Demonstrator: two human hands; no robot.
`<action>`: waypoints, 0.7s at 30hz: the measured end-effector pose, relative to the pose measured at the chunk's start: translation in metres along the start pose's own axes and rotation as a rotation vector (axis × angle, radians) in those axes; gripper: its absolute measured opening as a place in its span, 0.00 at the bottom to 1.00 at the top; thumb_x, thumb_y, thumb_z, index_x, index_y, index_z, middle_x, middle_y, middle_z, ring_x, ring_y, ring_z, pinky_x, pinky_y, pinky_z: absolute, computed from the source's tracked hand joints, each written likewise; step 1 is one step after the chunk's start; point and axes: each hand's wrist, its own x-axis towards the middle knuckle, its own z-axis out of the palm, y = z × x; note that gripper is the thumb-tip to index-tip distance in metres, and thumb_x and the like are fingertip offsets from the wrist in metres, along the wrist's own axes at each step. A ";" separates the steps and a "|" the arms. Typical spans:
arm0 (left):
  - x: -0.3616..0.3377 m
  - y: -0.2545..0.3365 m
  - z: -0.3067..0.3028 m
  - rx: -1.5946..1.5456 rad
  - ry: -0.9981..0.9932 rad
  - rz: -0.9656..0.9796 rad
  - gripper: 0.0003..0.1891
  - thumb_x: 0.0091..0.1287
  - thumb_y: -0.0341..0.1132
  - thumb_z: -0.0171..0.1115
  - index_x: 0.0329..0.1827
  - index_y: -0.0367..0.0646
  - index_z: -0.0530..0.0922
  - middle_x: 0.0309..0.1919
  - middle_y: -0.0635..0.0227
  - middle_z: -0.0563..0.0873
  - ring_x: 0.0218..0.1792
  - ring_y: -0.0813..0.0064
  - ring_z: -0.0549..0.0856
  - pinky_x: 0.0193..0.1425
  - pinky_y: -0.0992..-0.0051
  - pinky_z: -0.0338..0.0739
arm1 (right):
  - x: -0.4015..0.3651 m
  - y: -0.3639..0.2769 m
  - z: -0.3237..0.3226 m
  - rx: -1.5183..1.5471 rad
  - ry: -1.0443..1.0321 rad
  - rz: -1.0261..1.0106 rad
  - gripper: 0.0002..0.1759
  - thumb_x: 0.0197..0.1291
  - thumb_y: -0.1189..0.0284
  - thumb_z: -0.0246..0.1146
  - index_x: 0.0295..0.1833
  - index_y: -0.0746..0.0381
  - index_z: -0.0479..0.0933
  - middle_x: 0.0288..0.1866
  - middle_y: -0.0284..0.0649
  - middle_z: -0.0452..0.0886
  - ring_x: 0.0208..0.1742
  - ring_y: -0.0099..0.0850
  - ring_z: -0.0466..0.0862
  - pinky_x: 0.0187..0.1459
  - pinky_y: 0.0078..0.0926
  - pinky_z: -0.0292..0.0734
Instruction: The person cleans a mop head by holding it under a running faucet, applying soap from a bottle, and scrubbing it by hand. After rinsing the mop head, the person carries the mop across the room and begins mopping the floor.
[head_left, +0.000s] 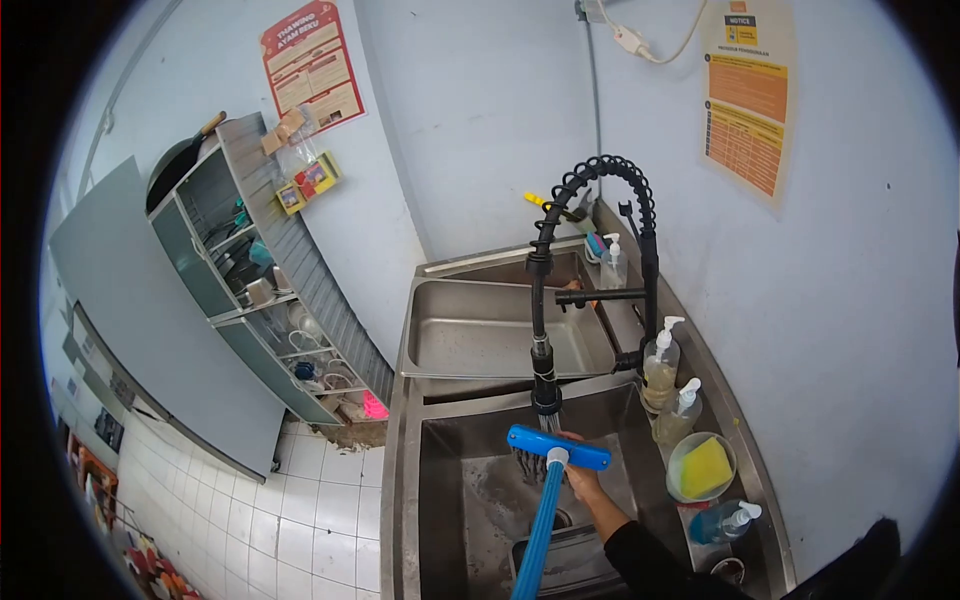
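Note:
A blue long-handled cleaning tool [540, 520] slants up over the sink from the bottom edge. Its wide blue head has a white joint, and dark strands that look like bristles show under its left end. From the lower right, in a black sleeve, my right hand [580, 482] reaches behind the head and grips it, with fingertips showing above its upper edge. Water runs from the black spray faucet [545, 395] onto the head. The metal sink basin [450, 500] lies below, holding a dark rectangular tray [570, 562]. My left hand is out of view.
Pump bottles [660, 375] and a bowl with a yellow sponge [706, 468] line the sink's right ledge. A large steel pan [480, 330] rests behind the basin. At left stands an open-shelved cabinet [270, 270] with kitchenware. White tiles [310, 510] cover the floor.

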 end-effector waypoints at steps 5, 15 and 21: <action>-0.014 -0.018 0.012 0.015 -0.093 -0.128 0.32 0.51 0.55 0.66 0.41 0.42 0.58 0.38 0.60 0.66 0.40 0.65 0.66 0.44 0.68 0.59 | 0.022 0.055 -0.050 0.002 0.257 0.210 0.29 0.50 0.80 0.66 0.59 0.59 0.67 0.56 0.35 0.69 0.57 0.30 0.71 0.59 0.30 0.66; -0.158 -0.110 -0.090 0.898 0.135 -0.897 0.56 0.37 0.57 0.78 0.63 0.36 0.55 0.60 0.51 0.64 0.63 0.55 0.65 0.66 0.61 0.61 | 0.059 0.083 -0.085 0.210 0.232 0.198 0.31 0.52 0.79 0.63 0.62 0.63 0.62 0.61 0.38 0.66 0.64 0.33 0.65 0.65 0.31 0.59; -0.216 -0.223 -0.141 0.664 0.065 -1.079 0.52 0.32 0.43 0.84 0.61 0.37 0.62 0.57 0.56 0.71 0.60 0.64 0.71 0.64 0.64 0.65 | 0.037 0.030 -0.056 -0.092 0.058 0.197 0.19 0.58 0.72 0.59 0.56 0.63 0.70 0.55 0.39 0.73 0.56 0.33 0.72 0.58 0.29 0.67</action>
